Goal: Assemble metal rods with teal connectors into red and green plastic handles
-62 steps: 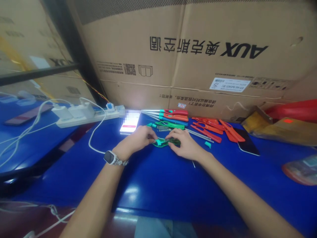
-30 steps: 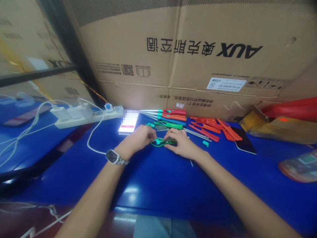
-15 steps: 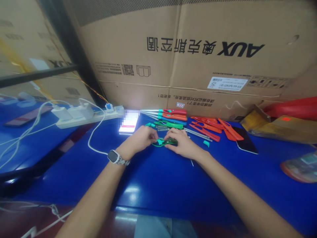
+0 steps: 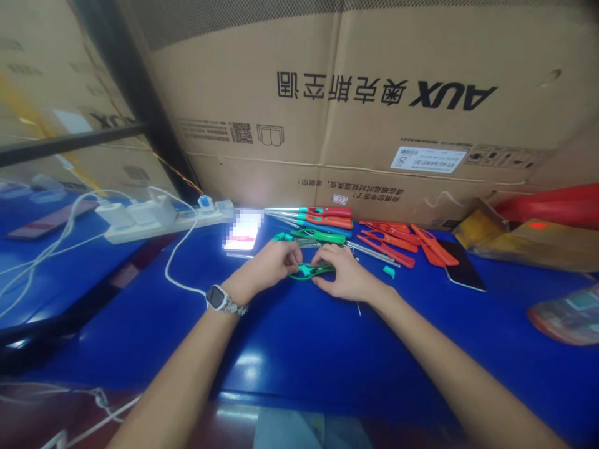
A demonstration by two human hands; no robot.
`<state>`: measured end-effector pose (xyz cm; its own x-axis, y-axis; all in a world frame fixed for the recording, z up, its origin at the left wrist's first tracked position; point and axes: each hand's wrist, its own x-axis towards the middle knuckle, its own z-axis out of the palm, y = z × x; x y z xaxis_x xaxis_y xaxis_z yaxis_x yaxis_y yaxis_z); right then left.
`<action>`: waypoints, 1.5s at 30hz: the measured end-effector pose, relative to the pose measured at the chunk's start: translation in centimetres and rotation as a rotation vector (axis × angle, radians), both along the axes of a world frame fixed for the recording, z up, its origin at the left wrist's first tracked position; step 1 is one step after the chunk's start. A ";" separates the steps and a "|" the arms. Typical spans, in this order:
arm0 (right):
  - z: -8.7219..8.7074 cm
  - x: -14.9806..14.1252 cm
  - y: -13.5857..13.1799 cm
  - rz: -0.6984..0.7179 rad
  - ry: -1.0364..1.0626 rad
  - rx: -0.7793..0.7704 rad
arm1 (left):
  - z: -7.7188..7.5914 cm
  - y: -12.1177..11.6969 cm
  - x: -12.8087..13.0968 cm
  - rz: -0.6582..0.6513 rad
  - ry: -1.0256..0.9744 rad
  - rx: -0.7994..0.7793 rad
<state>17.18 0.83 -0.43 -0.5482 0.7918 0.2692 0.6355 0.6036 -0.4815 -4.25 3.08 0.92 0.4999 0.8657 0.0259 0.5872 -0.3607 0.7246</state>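
Observation:
On the blue table, a green lighter handle shell (image 4: 296, 277) lies between my hands, its inner side partly covered by fingers. My right hand (image 4: 345, 272) grips its right end, thumb below and fingers above. A small teal trigger piece (image 4: 306, 269) sits at the left part of the shell, with the fingertips of my left hand (image 4: 275, 267) closed on it. Just behind are metal tubes and another green handle shell (image 4: 322, 236). Long-necked lighters (image 4: 327, 217) in red, orange and blue are lined up farther back. A loose teal piece (image 4: 389, 272) rests to the right.
Orange and red handle shells (image 4: 397, 240) lie right of the lighters, beside a dark phone (image 4: 461, 265). At left are a lit phone (image 4: 242, 231) and a white power strip (image 4: 140, 227) with cables. A large cardboard box (image 4: 365, 131) stands behind; a clear container (image 4: 566, 315) is far right.
The green shell now shows a longer curved edge, and the teal piece sits lower against it. My right thumb has moved slightly down and left. Both hands stay in nearly the same place.

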 end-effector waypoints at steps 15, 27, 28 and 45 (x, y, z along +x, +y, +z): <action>-0.4 -3.0 0.3 -0.120 0.064 0.040 | 0.4 -0.2 -1.4 -0.003 0.140 0.091; -0.4 -4.2 0.0 -0.182 0.009 0.055 | 0.4 0.1 -1.3 -0.049 0.209 0.066; -0.4 -4.3 -0.1 -0.188 0.003 0.054 | 0.3 0.1 -1.2 -0.040 0.211 0.055; 0.8 -4.9 -0.7 -0.195 -0.275 0.118 | 0.0 0.0 -1.1 0.025 0.177 -0.003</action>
